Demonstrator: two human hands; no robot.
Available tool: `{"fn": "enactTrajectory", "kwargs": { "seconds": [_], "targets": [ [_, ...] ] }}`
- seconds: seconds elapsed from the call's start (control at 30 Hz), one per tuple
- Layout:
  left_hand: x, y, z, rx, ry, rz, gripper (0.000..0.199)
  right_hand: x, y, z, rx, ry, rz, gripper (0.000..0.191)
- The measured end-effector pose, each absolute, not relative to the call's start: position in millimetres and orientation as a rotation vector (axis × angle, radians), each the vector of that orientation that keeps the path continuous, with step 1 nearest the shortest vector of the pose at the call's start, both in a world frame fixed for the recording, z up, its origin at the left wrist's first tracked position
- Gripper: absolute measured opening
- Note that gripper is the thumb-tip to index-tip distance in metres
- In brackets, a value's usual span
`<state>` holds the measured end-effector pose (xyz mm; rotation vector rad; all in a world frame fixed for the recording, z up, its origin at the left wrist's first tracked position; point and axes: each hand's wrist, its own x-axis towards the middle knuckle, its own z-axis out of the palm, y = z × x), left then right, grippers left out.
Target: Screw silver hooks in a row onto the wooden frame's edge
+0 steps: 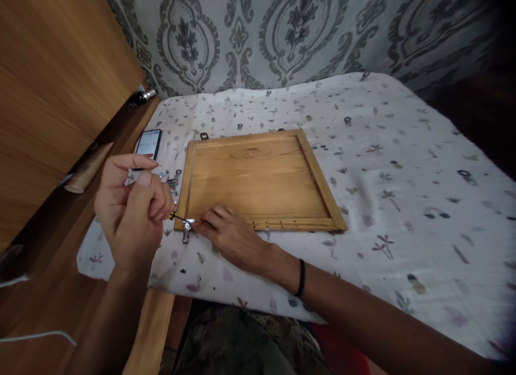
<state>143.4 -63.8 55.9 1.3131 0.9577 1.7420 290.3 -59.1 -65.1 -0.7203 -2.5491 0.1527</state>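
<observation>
A wooden framed panel lies flat on the printed cloth, with several small dark holes along its near edge. At its near left corner sits a small silver metal hinge. My left hand is closed around a screwdriver with a yellow and black handle, its index finger bent above the grip; most of the handle is hidden in the palm. The screwdriver's tip meets the hinge. My right hand rests on the panel's near rail, its fingertips pressing the hinge against the wood from the right.
A phone with its screen lit lies beyond my left hand. Small metal pieces lie beside the panel's left edge. A wooden cabinet rises on the left, with a rolled tube by its base. A patterned curtain hangs behind.
</observation>
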Motion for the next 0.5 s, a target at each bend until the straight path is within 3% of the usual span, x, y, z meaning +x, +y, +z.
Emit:
{"fn": "enactTrajectory", "kwargs": {
  "seconds": [0.2,0.33,0.5],
  "targets": [
    [125.3,-59.5,42.2,1.456,0.679,1.431,0.008,291.3,-59.3,-64.2,-0.711,-2.544,0.199,0.027],
    [108.4,-47.5,38.6,1.577,0.488,1.187,0.022,291.9,-59.3,-64.6,-0.7,-2.532,0.211,0.027],
    [88.9,-42.6,44.4,1.695,0.616,1.004,0.032,290.7,-58.8,-65.3,-0.707,-2.535,0.187,0.026]
  ]
}}
